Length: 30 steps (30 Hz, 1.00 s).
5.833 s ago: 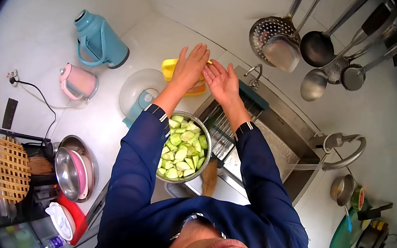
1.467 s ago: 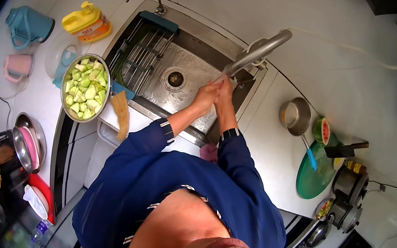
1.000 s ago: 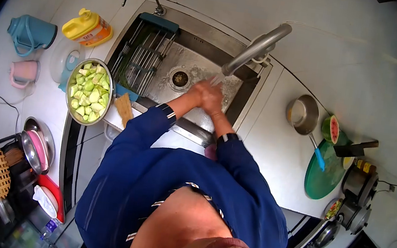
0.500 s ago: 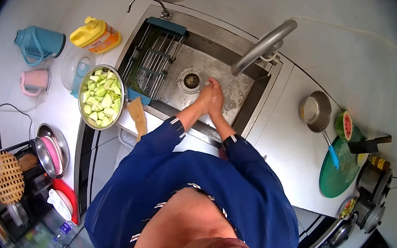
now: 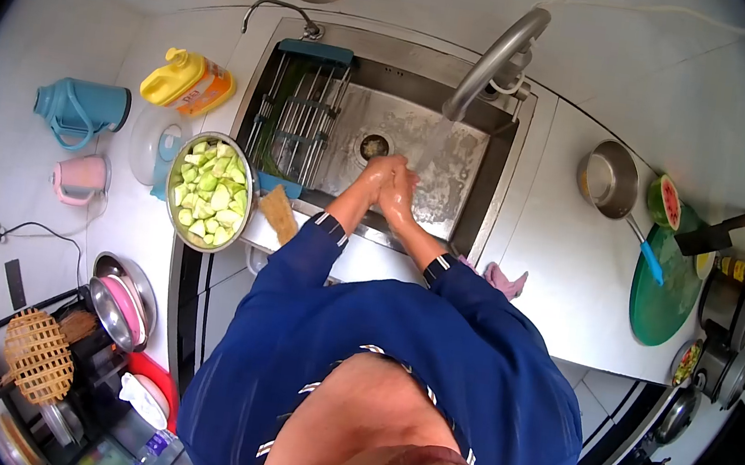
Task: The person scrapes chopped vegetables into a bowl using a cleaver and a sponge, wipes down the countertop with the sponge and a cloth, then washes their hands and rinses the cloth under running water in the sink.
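Note:
Over the stainless steel sink [image 5: 450, 209], my left hand [image 5: 377, 172] and my right hand [image 5: 397, 193] are pressed together, fingers closed against each other. Both look wet, and no object shows between them. Part of the fingers is hidden where the hands overlap. A stream of water falls from the tap [image 5: 496, 57] just right of my hands. The drain [image 5: 374, 146] lies just beyond my left hand. At the sink's left side hangs a metal draining rack [image 5: 301, 131] with teal ends.
Left of the sink stand a bowl of cut green vegetable pieces [image 5: 210, 192] and a yellow jug [image 5: 188, 82]. A brown scrubber [image 5: 278, 213] and pink cloth [image 5: 505, 281] lie by the front edge. Rightward are a saucepan [image 5: 610, 178], watermelon [image 5: 665, 201], cleaver [image 5: 712, 235] and green board [image 5: 662, 296].
Water now runs from the tap, where no stream showed before. My hands stay together but have shifted slightly. The view has moved a little, and the pink cloth shows more.

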Tool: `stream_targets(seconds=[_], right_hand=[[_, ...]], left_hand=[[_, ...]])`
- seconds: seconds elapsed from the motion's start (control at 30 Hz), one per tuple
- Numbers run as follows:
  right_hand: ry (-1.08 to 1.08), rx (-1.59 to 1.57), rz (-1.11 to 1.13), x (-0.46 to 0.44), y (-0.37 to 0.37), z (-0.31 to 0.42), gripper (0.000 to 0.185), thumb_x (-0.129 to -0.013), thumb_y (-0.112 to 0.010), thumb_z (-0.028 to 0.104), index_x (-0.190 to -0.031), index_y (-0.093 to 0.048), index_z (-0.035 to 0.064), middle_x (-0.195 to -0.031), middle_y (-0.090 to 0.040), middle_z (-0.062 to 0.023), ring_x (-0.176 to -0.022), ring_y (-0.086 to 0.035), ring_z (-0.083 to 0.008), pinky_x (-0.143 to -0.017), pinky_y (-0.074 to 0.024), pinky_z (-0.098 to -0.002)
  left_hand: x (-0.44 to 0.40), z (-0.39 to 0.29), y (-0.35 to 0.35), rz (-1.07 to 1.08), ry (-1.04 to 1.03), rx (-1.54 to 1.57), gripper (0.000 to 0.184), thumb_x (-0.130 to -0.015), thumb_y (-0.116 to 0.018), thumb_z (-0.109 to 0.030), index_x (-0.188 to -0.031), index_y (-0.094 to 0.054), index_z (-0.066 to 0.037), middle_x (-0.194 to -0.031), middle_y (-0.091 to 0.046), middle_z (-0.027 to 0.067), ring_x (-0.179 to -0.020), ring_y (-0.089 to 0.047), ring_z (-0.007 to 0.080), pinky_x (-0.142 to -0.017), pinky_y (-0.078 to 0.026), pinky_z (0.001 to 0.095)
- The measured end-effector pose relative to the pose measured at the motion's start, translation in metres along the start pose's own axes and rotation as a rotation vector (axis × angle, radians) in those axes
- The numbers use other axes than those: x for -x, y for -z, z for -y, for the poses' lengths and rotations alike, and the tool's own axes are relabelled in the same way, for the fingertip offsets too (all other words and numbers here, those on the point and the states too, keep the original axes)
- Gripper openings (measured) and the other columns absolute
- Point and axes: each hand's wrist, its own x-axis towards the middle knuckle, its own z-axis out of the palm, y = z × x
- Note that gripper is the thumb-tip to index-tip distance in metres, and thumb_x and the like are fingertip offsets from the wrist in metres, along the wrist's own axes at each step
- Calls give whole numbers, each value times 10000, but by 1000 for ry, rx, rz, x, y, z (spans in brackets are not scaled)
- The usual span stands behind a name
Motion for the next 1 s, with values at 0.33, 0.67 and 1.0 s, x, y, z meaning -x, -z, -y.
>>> stream_targets(seconds=[0.33,0.67,1.0], right_hand=[[-1103,-2084,232,-113,72,59,366,-958,-406,404,-698,-401,146,-549,-309,15,-425,-318,-145,-387,-251,-300],[-479,-691,489,-87,44,-43,466,-918,-485,371,-1114,-554,-46,-1114,-601,-220,-1032,-578,-246,-847,-440,-380],[-1084,-1572,381,-80,114,32,427,-857,-633,242,-1192,-441,60,-1000,-563,-151,-920,-583,-279,-807,-505,-430]], left_hand=[[14,12,-40,393,-244,608,534,-875,-352,-523,-1113,-517,-75,-892,-576,150,-742,-549,298,-668,-478,423],[-52,4,-64,-392,-499,38,350,-923,-428,-352,-1044,-539,-44,-912,-596,113,-755,-561,224,-689,-471,361],[-62,-4,-84,38,-702,291,243,-935,-397,-152,-1061,-513,21,-1034,-547,143,-982,-535,261,-896,-433,321]])
